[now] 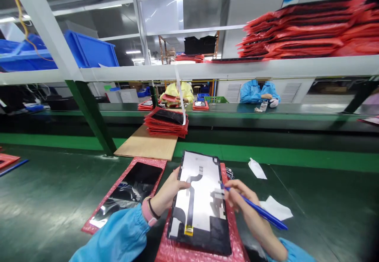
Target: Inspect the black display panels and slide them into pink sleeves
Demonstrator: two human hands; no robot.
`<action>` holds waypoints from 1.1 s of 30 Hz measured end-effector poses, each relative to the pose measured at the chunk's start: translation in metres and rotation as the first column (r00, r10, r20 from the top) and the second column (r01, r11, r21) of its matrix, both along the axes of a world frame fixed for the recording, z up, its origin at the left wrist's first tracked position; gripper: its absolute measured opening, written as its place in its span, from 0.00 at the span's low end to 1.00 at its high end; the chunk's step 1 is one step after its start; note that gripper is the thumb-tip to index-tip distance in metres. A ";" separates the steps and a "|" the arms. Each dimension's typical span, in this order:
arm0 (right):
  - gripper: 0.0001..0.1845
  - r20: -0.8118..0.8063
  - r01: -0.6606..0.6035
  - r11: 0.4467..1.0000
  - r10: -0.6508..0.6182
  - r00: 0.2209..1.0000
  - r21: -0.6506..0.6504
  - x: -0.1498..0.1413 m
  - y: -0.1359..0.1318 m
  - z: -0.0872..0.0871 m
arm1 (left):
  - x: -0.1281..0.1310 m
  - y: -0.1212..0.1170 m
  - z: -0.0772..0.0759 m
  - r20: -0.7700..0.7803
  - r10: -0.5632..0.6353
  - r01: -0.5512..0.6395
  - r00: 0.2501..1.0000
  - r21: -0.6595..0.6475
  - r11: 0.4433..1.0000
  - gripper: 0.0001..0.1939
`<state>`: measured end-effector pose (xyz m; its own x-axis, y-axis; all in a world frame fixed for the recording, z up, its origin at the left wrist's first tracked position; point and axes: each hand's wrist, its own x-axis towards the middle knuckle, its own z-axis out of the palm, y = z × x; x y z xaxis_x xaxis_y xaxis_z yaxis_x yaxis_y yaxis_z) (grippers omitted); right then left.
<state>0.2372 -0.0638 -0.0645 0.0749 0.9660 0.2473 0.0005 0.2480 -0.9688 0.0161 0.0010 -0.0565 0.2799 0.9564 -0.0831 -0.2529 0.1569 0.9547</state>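
Observation:
My left hand (pixel 171 191) grips the left edge of a tablet screen panel (pixel 204 210), its thumb on the white back. Grey strips and a small yellow label show on that back. In my right hand (pixel 242 200) is a blue pen-like tool (pixel 263 212), its tip at the panel's right edge near some small pale tabs. Below the panel lies a red bubble-wrap bag (pixel 167 250). Just left, a glossy black screen (pixel 142 179) rests on another red bubble-wrap sheet (pixel 111 200).
Two white paper scraps (pixel 257 168) lie right of the panel. Beyond, a stack of red bags (pixel 166 125) stands on a wooden board (pixel 146 143). A green post (pixel 91 115) rises at left. An overhead shelf (pixel 207 70) carries more red bags (pixel 296 32). Two people sit across the line.

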 end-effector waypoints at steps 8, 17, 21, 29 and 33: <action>0.23 -0.029 0.158 0.986 -0.156 0.987 0.056 0.008 0.023 0.058 | -0.012 0.009 0.060 0.079 0.177 -0.193 0.981 0.345 0.918 0.22; 0.14 -0.348 -0.207 0.976 0.169 0.922 -0.075 -0.024 0.023 0.079 | -0.022 0.010 0.077 0.108 0.240 -0.263 0.965 0.412 0.872 0.22; 0.19 -0.340 -0.198 0.974 0.150 0.928 -0.113 -0.023 0.019 0.077 | -0.028 0.009 0.075 0.103 0.238 -0.259 0.966 0.414 0.872 0.21; 0.13 0.061 0.009 0.999 -0.012 0.998 0.052 -0.023 0.019 0.059 | -0.027 -0.004 0.076 0.061 0.271 -0.272 0.961 0.402 0.874 0.21; 0.14 0.025 0.080 0.997 -0.080 0.997 -0.004 -0.023 0.015 0.059 | -0.025 -0.004 0.076 0.043 0.273 -0.266 0.961 0.410 0.872 0.21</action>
